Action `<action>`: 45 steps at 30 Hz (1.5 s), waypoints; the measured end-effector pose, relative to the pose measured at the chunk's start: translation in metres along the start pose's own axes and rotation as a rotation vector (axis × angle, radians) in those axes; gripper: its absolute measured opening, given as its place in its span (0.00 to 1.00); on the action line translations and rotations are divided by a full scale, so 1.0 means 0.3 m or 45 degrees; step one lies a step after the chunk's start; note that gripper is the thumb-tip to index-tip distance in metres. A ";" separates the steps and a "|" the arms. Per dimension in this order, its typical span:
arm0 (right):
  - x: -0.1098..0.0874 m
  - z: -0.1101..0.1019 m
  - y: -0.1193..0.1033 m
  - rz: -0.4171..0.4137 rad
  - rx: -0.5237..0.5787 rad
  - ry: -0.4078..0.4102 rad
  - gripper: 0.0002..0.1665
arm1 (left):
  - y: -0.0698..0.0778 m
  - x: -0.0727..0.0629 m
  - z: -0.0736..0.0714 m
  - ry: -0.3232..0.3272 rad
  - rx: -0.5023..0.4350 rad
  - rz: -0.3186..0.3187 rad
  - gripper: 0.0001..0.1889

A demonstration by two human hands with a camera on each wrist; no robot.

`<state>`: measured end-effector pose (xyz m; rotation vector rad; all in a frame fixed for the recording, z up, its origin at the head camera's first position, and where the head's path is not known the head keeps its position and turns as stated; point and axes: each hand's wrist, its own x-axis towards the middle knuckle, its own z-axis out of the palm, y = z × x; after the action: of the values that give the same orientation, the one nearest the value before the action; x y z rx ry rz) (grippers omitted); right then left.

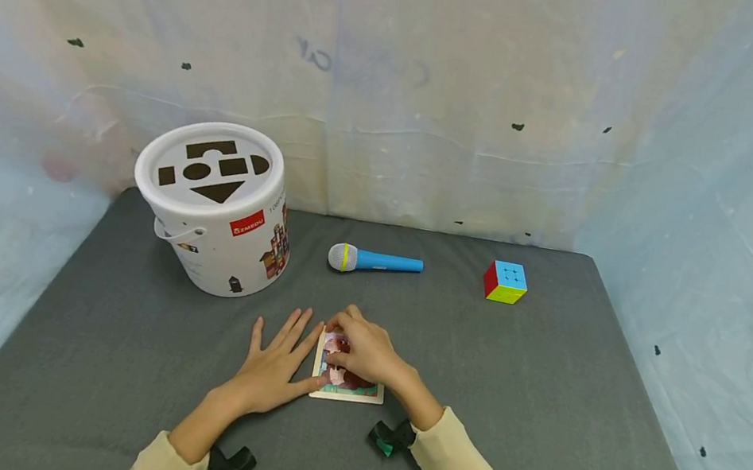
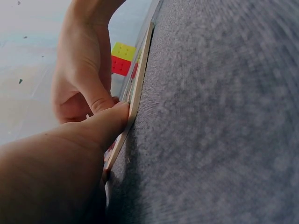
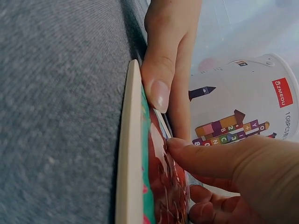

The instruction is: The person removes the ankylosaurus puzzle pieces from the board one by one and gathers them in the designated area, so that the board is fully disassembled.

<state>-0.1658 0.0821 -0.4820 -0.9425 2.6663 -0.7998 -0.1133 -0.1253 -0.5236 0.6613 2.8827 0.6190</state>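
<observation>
A small picture board [image 1: 346,397] with a pale raised border and a colourful picture lies flat on the grey cloth. My left hand [image 1: 272,381] rests beside its left edge, fingers straight and spread. The left thumb presses the board's lower left corner. Over the board's upper part is my right hand [image 1: 369,353], fingers bent toward the top left edge. In the right wrist view, the right thumb [image 3: 187,151] touches the picture [image 3: 161,177] near the left thumb [image 3: 160,91]. I cannot tell whether the right fingers pinch a piece of it.
A white lidded bucket [image 1: 215,252] with dark shape-marked lid stands at the back left. A blue toy microphone [image 1: 387,262] lies behind the board. To the right sits a coloured puzzle cube [image 1: 506,282]. Pale sheeting [image 1: 437,115] hangs round the table [image 1: 538,418].
</observation>
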 end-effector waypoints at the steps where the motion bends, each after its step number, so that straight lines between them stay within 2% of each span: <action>1: 0.000 -0.001 -0.001 -0.006 0.001 0.002 0.23 | -0.001 0.000 0.002 0.005 -0.003 0.003 0.47; 9: -0.002 0.000 -0.005 -0.003 0.008 -0.003 0.25 | 0.009 -0.004 -0.008 0.028 -0.007 0.012 0.46; 14: -0.001 0.000 -0.004 -0.003 0.000 -0.008 0.25 | 0.011 -0.004 -0.012 0.002 0.013 0.000 0.47; 19: 0.001 0.001 -0.003 -0.003 0.004 -0.002 0.22 | 0.011 -0.005 -0.016 0.000 0.011 0.003 0.47; 25: 0.001 0.008 0.000 -0.025 0.053 0.069 0.14 | 0.006 -0.005 -0.009 0.009 0.004 0.001 0.47; 31: 0.000 0.015 0.004 -0.020 0.109 0.120 0.12 | 0.001 -0.003 -0.003 -0.012 0.007 -0.014 0.48; 37: 0.007 0.023 0.024 -0.001 0.214 0.170 0.11 | -0.002 0.001 0.001 -0.018 0.018 -0.017 0.48; 45: 0.019 0.027 0.053 -0.006 0.450 0.237 0.08 | -0.001 0.001 0.001 -0.016 0.006 -0.019 0.48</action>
<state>-0.1756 0.0854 -0.4976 -0.8184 2.5432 -1.3635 -0.1138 -0.1254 -0.5240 0.6419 2.8760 0.6043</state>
